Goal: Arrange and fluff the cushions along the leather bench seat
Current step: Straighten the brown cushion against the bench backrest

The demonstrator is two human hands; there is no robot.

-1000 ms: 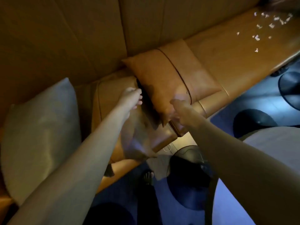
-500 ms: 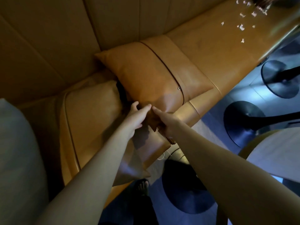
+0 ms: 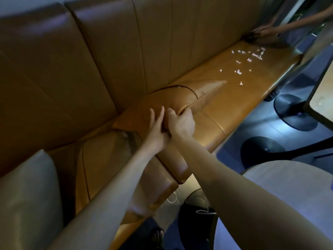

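Observation:
A tan leather cushion (image 3: 173, 100) lies tilted on the leather bench seat (image 3: 232, 98), its far edge against the backrest. My left hand (image 3: 156, 128) rests flat on its near face with the fingers spread. Right beside it, touching it, my right hand (image 3: 181, 121) curls its fingers into a fold of the same cushion. A second tan leather cushion (image 3: 110, 170) lies nearer me on the seat, under my left forearm. A pale grey cushion (image 3: 27, 199) stands at the bottom left.
Several small white scraps (image 3: 239, 69) litter the far seat. Another person's hand (image 3: 264, 32) reaches onto the bench's far end. A round pale table (image 3: 292, 195) is at my right, with dark pedestal bases (image 3: 295, 112) on the floor and a square table edge (image 3: 322, 98).
The tan cushion has gone from standing up to lying lower against the backrest. Both hands moved from its lower corner up onto its face, and my view swung up along the bench.

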